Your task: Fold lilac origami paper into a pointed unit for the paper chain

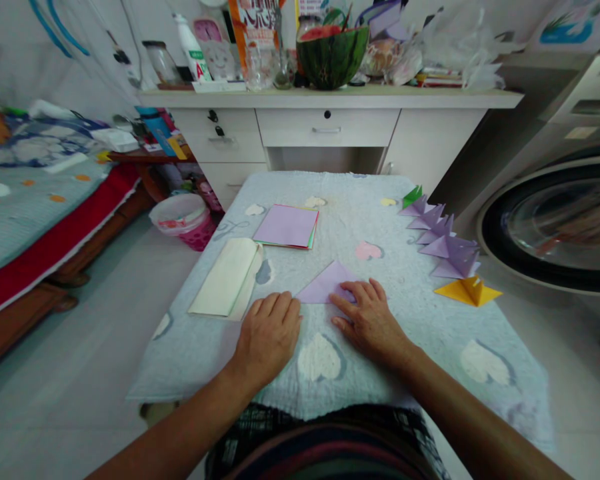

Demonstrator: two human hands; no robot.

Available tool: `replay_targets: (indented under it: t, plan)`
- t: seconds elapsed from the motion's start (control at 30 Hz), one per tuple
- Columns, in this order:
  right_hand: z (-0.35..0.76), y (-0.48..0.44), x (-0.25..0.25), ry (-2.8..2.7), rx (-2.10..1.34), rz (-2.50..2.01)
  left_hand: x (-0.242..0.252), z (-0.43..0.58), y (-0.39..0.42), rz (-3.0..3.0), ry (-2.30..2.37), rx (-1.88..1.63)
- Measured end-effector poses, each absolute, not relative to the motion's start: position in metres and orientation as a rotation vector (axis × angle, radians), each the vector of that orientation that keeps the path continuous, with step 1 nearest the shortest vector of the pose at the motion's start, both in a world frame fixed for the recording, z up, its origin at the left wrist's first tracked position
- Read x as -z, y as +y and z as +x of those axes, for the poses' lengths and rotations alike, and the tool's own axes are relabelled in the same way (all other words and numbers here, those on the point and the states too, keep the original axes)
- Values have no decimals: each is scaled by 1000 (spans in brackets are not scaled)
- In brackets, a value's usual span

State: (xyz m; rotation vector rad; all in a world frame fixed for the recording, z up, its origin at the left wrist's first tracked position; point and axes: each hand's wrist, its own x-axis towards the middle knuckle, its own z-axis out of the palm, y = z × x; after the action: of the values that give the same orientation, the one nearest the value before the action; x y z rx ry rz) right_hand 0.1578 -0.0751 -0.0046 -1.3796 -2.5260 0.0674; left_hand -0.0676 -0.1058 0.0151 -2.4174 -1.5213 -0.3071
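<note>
A sheet of purple origami paper (325, 285), folded into a triangle with its peak pointing away from me, lies flat on the table. My right hand (367, 313) rests over its right half, fingers spread and pressing on the paper. At the left corner of the triangle is my left hand (273, 327), its fingers curled closed; whether they pinch the corner is hidden. Beyond them lies a square stack of coloured paper (287, 227) with a purple sheet on top. A folded cream paper pad (225, 277) lies left of my left hand.
Folded purple paper pieces (447, 247) line the table's right edge, with a green one (413, 195) behind and a yellow one (469, 291) in front. A heart-patterned cloth (320, 357) covers the table. Behind stands a white desk (325, 100) holding a cut watermelon (333, 60).
</note>
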Motion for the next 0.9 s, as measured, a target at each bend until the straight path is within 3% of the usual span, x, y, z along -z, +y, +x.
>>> replay_targets:
  t: [0.3, 0.9]
  plan:
    - [159, -77, 1, -2582, -38, -1341, 1, -46, -92, -2785, -1374, 314]
    - [189, -78, -4, -2686, 85, -1343, 6, -47, -92, -2799, -1387, 290]
